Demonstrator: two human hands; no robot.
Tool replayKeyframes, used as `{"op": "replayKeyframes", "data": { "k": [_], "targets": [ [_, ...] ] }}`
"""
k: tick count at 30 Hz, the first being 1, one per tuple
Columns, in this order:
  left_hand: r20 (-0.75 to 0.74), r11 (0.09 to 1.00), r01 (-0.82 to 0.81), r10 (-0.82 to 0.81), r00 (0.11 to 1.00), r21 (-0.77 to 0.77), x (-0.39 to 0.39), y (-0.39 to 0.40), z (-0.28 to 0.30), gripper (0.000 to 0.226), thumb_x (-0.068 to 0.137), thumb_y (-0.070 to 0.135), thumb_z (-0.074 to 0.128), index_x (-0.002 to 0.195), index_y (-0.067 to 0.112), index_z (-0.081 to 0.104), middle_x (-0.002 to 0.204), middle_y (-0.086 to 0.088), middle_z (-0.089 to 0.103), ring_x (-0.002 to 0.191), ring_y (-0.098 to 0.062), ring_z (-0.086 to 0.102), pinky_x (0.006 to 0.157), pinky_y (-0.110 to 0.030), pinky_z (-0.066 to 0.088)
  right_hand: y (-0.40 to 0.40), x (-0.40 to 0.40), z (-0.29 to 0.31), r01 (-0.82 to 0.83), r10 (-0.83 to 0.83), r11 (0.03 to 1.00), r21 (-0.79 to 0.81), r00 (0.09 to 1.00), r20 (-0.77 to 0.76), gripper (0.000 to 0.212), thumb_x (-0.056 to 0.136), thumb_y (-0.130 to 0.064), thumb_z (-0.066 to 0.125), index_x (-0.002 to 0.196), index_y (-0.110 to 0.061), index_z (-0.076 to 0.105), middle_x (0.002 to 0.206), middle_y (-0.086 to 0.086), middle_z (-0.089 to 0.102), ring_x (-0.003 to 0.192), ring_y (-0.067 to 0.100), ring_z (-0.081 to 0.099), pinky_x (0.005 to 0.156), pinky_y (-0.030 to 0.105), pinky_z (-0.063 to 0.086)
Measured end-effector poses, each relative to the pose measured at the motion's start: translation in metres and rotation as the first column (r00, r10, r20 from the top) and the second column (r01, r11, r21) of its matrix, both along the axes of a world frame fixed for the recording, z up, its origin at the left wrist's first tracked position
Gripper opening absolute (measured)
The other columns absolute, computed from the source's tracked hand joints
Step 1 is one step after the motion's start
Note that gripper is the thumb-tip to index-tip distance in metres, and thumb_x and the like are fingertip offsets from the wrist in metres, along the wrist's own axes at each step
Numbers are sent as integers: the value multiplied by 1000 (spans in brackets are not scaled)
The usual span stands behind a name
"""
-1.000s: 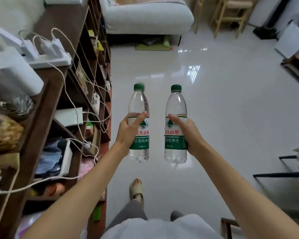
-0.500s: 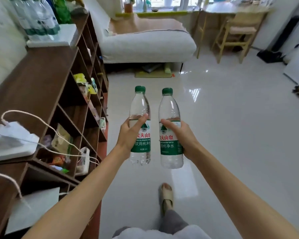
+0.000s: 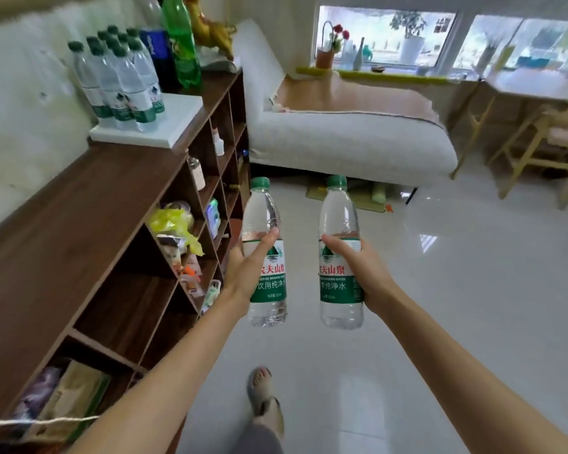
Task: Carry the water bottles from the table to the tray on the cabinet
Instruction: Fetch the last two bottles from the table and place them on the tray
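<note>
Left hand [image 3: 248,273]: wrapped round the label of the left bottle [image 3: 267,253], thumb laid across the front just above the label; arm stretched forward.
Right hand [image 3: 363,273]: wrapped round the label of the right bottle [image 3: 341,253], thumb across the front at the label's top edge; arm stretched forward.
Held bottles: both upright, green caps on, clear, side by side with a gap between, in the air over the floor [image 3: 440,306], not touching anything but the hands.
Tray [image 3: 174,126]: white, flat, on top of the cabinet [image 3: 63,231] at far left, well apart from the held bottles.
Tray load: cluster of water bottles [image 3: 118,80] of the same kind, upright, packed on the tray's left part against the wall; right part of the tray bare.
Behind tray: dark blue-labelled bottle [image 3: 158,50] and green soda bottle [image 3: 181,44], upright on the cabinet top.
Cabinet: dark wood, open cubbies facing right, assorted small items inside, yellow bag [image 3: 173,224] in one.
Far side: white sofa [image 3: 341,139], window sill with a flower pot [image 3: 325,57].
Near: sandalled foot [image 3: 263,398] on the glossy floor.
</note>
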State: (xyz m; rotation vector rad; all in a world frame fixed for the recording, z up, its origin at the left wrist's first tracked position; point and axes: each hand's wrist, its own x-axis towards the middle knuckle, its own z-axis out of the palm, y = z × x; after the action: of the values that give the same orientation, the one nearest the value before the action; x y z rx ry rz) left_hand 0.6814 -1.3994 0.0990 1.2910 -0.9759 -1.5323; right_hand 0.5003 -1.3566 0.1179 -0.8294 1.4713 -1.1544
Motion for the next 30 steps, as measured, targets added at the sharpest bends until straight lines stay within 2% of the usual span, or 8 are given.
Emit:
{"op": "replayKeyframes", "data": {
  "k": [8,13,15,18,21,25,28,30],
  "targets": [
    [44,996,-70,72,996,-62,-5,-209,13,42,76,49,74,109,24,66,97,-5,76,91,-23,73,88,-44,57,-212,-9,12,-6,8,999,-33,998,63,38,81,-31,72,112,-14,58,87,10,70,75,23,69,71,37,57],
    [53,983,-125,134,990,-137,-15,-318,33,29,82,39,71,105,22,66,97,-3,75,89,-19,72,78,-32,57,-323,-17,22,-16,21,998,-64,997,78,34,82,-29,72,112,-17,59,87,9,71,74,22,69,74,39,58],
    [55,974,-156,167,984,-163,-18,-360,34,30,82,38,71,107,20,67,97,-3,75,90,-19,72,80,-34,57,-370,-23,23,-66,69,995,-81,997,37,38,82,-30,72,115,-18,58,91,9,71,76,22,70,75,39,59],
    [64,951,-219,238,969,-219,-23,-421,30,33,84,34,70,112,17,65,97,1,75,87,-14,72,71,-26,55,-447,-30,22,-135,135,986,-96,991,-8,39,82,-32,71,116,-19,57,93,9,71,79,23,71,77,40,59],
    [62,892,-361,390,919,-271,-28,-481,28,34,83,33,71,113,19,64,102,7,73,90,-6,70,75,-23,52,-526,-33,23,-215,216,971,-105,976,-6,34,82,-32,71,112,-22,57,93,6,72,80,23,71,77,40,59],
    [43,764,-576,611,790,-291,-30,-553,32,35,83,34,71,115,24,60,106,17,67,95,8,63,84,-19,48,-626,-29,27,-384,385,919,-84,923,-12,36,81,-36,72,112,-25,57,90,3,74,76,19,73,69,33,59],
    [36,681,-672,709,704,-291,-28,-597,40,30,88,28,67,109,36,48,98,33,51,81,30,50,72,4,37,-696,-16,29,-497,496,863,-91,868,-31,36,80,-35,72,112,-24,58,92,2,74,76,18,74,67,31,59],
    [45,626,-721,763,645,-297,-20,-618,40,32,87,28,68,106,43,46,101,33,50,86,29,50,80,4,36,-735,-2,28,-545,546,832,-101,838,-25,42,80,-37,72,117,-21,58,97,4,74,81,20,73,74,36,60]
  ]
}}
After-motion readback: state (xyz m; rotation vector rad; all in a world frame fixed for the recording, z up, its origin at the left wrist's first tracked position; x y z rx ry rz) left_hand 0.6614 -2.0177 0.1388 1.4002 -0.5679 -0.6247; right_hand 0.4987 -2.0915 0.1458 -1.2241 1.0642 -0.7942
